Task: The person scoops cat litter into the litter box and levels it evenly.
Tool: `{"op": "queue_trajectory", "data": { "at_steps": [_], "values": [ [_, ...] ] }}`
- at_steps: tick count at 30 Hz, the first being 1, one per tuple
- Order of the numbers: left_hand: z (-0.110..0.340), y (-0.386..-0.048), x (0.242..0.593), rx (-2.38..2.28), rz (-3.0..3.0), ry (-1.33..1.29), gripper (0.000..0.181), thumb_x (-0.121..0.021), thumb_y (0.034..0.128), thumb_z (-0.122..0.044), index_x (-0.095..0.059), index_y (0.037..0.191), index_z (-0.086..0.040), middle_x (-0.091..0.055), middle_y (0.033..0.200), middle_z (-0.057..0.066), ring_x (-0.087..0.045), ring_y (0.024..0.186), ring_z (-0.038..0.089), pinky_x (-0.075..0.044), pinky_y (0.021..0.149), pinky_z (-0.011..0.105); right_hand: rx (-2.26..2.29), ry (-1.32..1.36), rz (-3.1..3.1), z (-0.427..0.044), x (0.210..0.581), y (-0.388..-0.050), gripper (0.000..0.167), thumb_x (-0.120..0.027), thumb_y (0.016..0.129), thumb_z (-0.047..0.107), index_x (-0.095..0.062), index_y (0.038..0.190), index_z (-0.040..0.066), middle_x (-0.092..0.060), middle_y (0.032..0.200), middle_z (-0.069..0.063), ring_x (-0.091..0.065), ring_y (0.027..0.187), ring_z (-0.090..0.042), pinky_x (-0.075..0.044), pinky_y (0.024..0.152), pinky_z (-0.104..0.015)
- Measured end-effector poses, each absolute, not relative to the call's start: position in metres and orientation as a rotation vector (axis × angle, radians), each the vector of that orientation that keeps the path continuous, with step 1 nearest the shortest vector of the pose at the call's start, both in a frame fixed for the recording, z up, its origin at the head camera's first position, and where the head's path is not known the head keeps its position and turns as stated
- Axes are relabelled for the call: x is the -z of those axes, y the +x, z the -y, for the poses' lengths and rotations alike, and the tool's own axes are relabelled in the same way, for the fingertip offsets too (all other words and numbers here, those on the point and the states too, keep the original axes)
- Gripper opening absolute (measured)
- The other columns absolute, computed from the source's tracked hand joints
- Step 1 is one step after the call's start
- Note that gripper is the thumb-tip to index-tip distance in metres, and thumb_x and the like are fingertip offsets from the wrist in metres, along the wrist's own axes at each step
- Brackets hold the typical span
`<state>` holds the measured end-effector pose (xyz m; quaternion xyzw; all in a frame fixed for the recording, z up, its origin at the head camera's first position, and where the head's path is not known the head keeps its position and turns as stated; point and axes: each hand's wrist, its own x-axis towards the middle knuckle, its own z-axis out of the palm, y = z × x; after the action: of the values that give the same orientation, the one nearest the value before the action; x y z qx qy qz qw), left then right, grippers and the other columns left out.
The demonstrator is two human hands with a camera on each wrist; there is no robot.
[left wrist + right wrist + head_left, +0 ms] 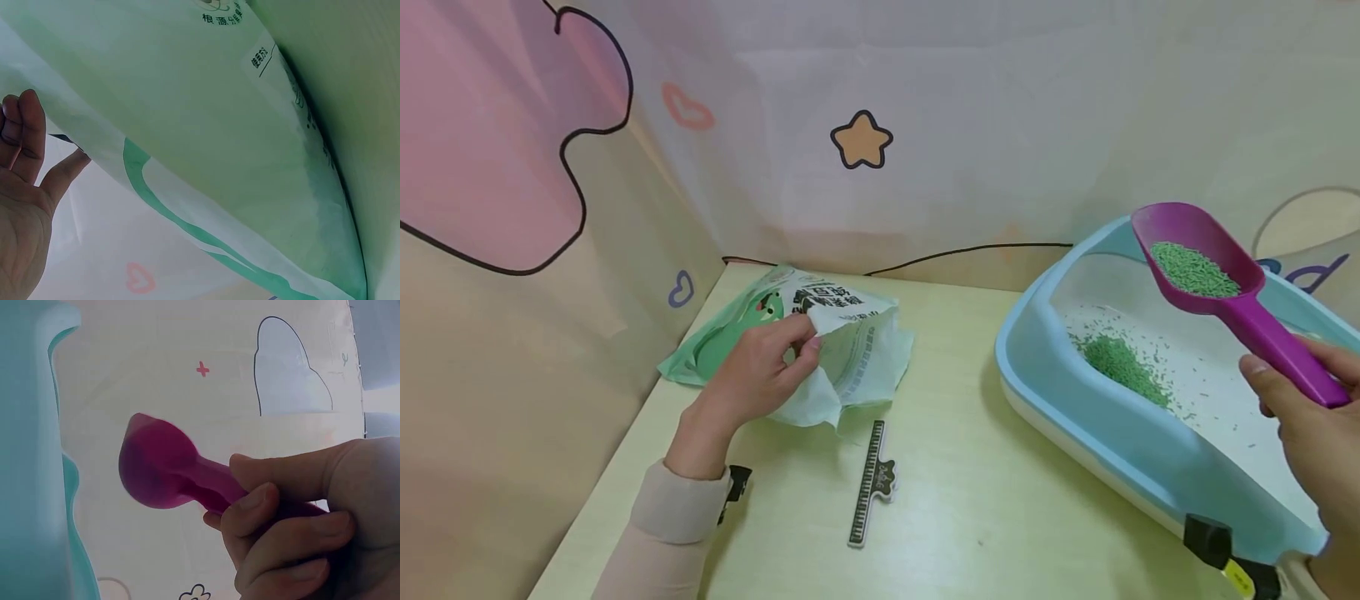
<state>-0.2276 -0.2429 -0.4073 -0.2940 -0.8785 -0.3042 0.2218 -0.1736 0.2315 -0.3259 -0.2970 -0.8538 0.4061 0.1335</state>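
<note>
My right hand point(1311, 417) grips the handle of a purple scoop point(1262, 325), its bowl loaded with green litter pellets point(1197, 269). In the right wrist view the fingers wrap round that handle and the scoop's underside shows. The scoop is held above a blue litter box point(1052, 367), where a pile of green pellets point(1120, 367) lies on the white bottom. On the left, my left hand point(760, 367) pinches the upper edge of a green and white litter bag point(730, 333) at its open mouth. The left wrist view shows the bag's printed side point(187, 112) close up.
A bag clip point(872, 483) with a piano-key pattern lies on the pale table point(955, 517) in front of the bag. A printed cloth backdrop point(970, 125) stands behind and to the left of the table. Scattered pellets surround the pile in the box.
</note>
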Motion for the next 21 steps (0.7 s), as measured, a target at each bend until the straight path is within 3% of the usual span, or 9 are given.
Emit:
{"op": "queue_trajectory", "data": {
  "at_steps": [3, 7, 10, 14, 21],
  "values": [
    [0.243, -0.227, 0.407, 0.843, 2.429, -0.812, 0.016, -0.055, 0.0955, -0.006, -0.053, 0.082, -0.014, -0.054, 0.074, -0.005, -0.052, 0.066, 0.011, -0.041, 0.060, 0.024, -1.194, -0.881, 2.463, -0.232, 0.324, -0.172, 0.064, -0.056, 0.102, 0.037, -0.034, 0.162, 0.028, -0.051, 0.138, -0.003, -0.044, 0.075, 0.006, -0.038, 0.060, -0.002],
    [0.244, -0.227, 0.408, 0.848, 2.438, -0.806, 0.016, -0.054, 0.0954, -0.005, -0.053, 0.082, -0.014, -0.054, 0.074, -0.005, -0.051, 0.067, 0.009, -0.041, 0.060, 0.024, -1.226, -0.881, 2.453, -0.236, 0.326, -0.173, 0.064, -0.052, 0.103, 0.039, -0.031, 0.163, 0.031, -0.043, 0.117, 0.022, -0.045, 0.079, 0.006, -0.038, 0.063, -0.004],
    [0.244, -0.227, 0.408, 0.851, 2.444, -0.801, 0.016, -0.054, 0.0955, -0.006, -0.053, 0.082, -0.014, -0.054, 0.073, -0.005, -0.052, 0.066, 0.012, -0.041, 0.060, 0.024, -1.231, -0.878, 2.450, -0.247, 0.336, -0.178, 0.065, -0.051, 0.102, 0.044, -0.029, 0.163, 0.035, -0.042, 0.118, 0.023, -0.045, 0.082, 0.004, -0.040, 0.061, -0.004],
    [0.243, -0.226, 0.407, 0.850, 2.444, -0.800, 0.016, -0.055, 0.0956, -0.006, -0.053, 0.082, -0.014, -0.054, 0.073, -0.005, -0.052, 0.065, 0.013, -0.040, 0.060, 0.024, -1.199, -0.873, 2.460, -0.255, 0.342, -0.181, 0.064, -0.048, 0.101, 0.049, -0.028, 0.162, 0.040, -0.047, 0.125, 0.013, -0.044, 0.085, 0.000, -0.041, 0.058, -0.006],
    [0.243, -0.226, 0.407, 0.845, 2.437, -0.808, 0.016, -0.055, 0.0951, -0.006, -0.053, 0.081, -0.013, -0.053, 0.073, -0.005, -0.049, 0.065, 0.010, -0.040, 0.059, 0.024, -1.142, -0.845, 2.489, -0.241, 0.329, -0.173, 0.057, -0.036, 0.108, 0.043, -0.029, 0.163, 0.034, -0.039, 0.105, 0.016, -0.040, 0.084, -0.003, -0.039, 0.057, -0.006]
  ]
}}
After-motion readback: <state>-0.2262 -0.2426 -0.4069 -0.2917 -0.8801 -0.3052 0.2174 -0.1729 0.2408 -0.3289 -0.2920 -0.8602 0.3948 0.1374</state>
